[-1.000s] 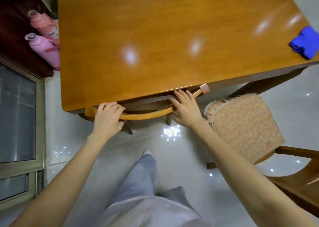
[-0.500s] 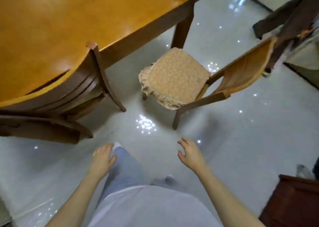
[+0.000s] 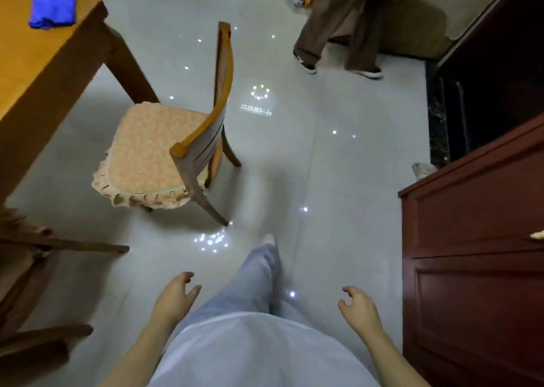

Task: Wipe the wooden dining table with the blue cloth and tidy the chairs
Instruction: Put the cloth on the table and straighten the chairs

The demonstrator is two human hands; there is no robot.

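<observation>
The blue cloth (image 3: 52, 6) lies folded near the corner of the wooden dining table (image 3: 32, 62) at the upper left. A wooden chair with a patterned cushion (image 3: 153, 151) stands pulled out beside that corner, its back toward me. Legs of another chair (image 3: 44, 245) show at the far left, tucked under the table. My left hand (image 3: 175, 298) hangs low with loose fingers and holds nothing. My right hand (image 3: 359, 307) is also empty, fingers apart, near the cabinet.
A dark red wooden cabinet (image 3: 477, 254) stands close on my right. Another person's legs in brown trousers (image 3: 341, 27) stand at the top on the glossy tiled floor (image 3: 309, 166). My own leg in pale trousers (image 3: 256, 280) steps forward.
Both hands let go of the first chair's back, now pushed under the table. I have turned right and walked; the cushioned chair and cabinet have come into view.
</observation>
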